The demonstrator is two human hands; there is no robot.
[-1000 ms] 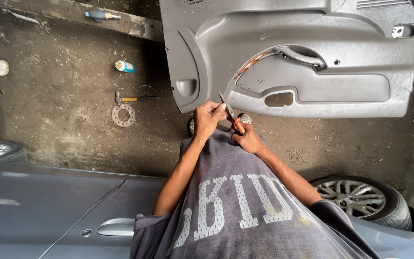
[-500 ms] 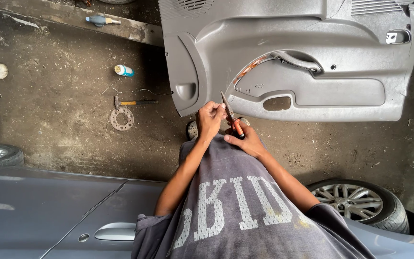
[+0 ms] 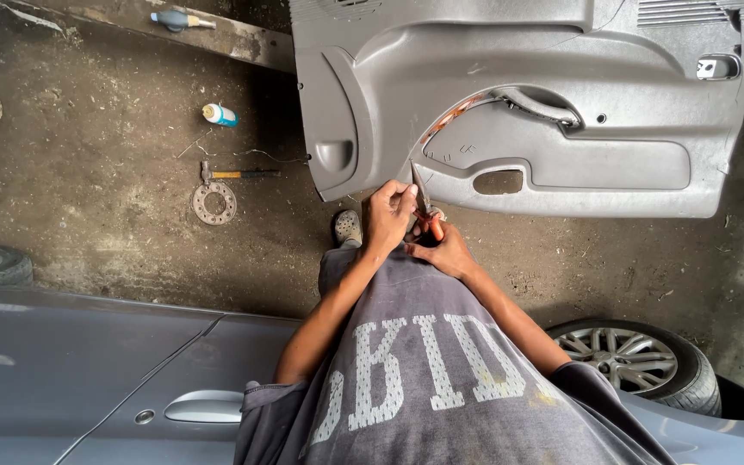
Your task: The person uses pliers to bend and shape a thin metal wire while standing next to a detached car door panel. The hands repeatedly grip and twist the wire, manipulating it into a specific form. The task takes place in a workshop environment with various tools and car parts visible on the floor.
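While a grey car body point(image 3: 88, 370) fills the near edge, the left hand point(image 3: 389, 213) and right hand point(image 3: 441, 250) both close around orange-handled pliers point(image 3: 426, 215), held just at the lower edge of the grey plastic door panel point(image 3: 518, 95). Farther off, a hammer point(image 3: 234, 175) lies on the concrete floor point(image 3: 88, 172).

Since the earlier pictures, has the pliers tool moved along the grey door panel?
No. The pliers stay by the panel's lower edge, left of the oval opening; only the camera shifted.

a single head-worn camera looks steeply down over the wearer's grey shirt point(image 3: 441, 379), close to both hands, facing the concrete floor point(image 3: 88, 172) and grey door panel point(image 3: 518, 95).
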